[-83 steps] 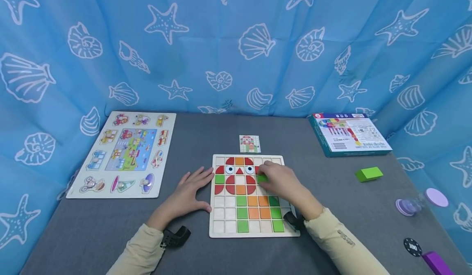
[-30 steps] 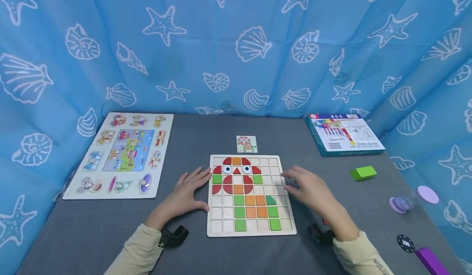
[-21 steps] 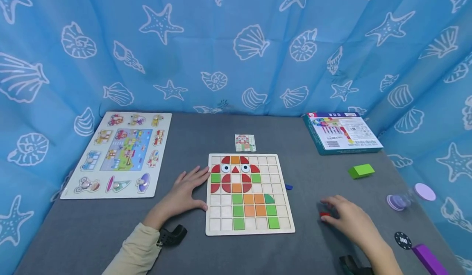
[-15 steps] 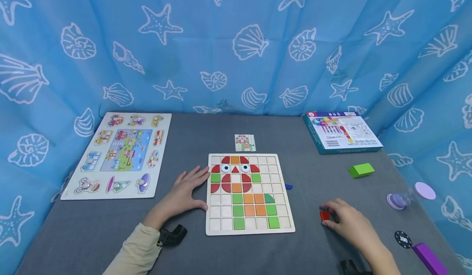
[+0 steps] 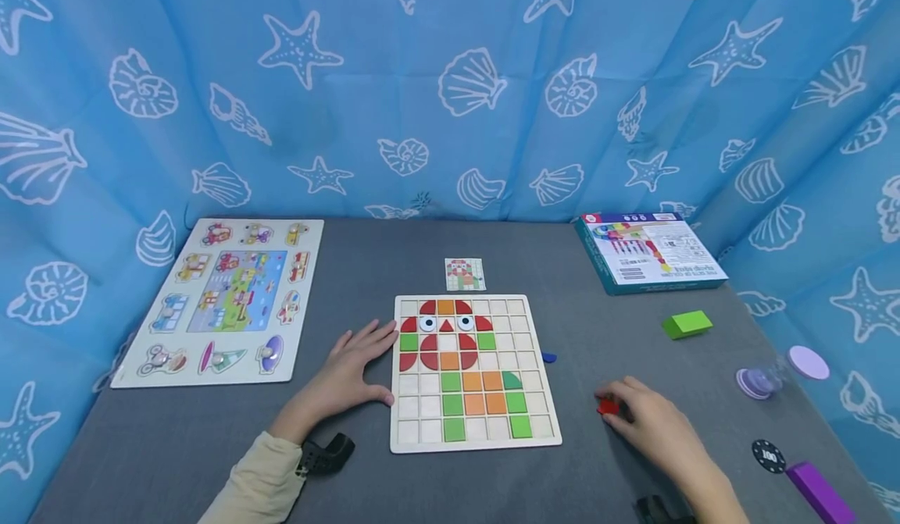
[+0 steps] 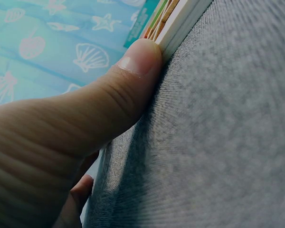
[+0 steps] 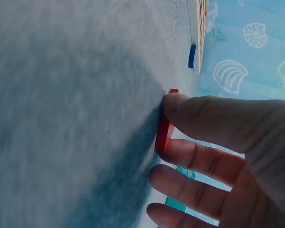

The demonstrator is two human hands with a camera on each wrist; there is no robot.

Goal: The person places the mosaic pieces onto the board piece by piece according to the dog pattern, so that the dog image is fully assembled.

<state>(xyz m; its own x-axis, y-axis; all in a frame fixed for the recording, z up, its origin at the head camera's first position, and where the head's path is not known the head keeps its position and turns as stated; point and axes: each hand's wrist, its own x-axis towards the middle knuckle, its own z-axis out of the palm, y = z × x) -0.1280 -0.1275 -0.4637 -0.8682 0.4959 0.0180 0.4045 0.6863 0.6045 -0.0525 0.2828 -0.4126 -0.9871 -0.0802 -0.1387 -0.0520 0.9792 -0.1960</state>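
My left hand [image 5: 344, 379] lies on the cloth at the left side of a wooden grid board [image 5: 430, 442], its fingers spread. In the left wrist view the thumb [image 6: 141, 59] touches the board's edge. Red, orange and green tiles and two eye pieces form a figure in the board's squares. To the right of the board my right hand [image 5: 654, 426] pinches a small red tile [image 5: 608, 406] between thumb and index finger. The right wrist view shows that red tile [image 7: 165, 130] standing tilted at the cloth, other fingers loosely curled.
A blue piece [image 5: 549, 358] lies by the board's right edge. A pattern card [image 5: 465, 274] is behind the board. A vehicle puzzle [image 5: 309, 329] lies left. On the right are a box [image 5: 661, 254], a green block [image 5: 687, 324], a black disc [image 5: 769, 456] and a purple block [image 5: 820, 493].
My right hand has left a green tile on the board, moved right and toward me, and taken hold of the red tile, which has shifted slightly left. The left hand stays put.
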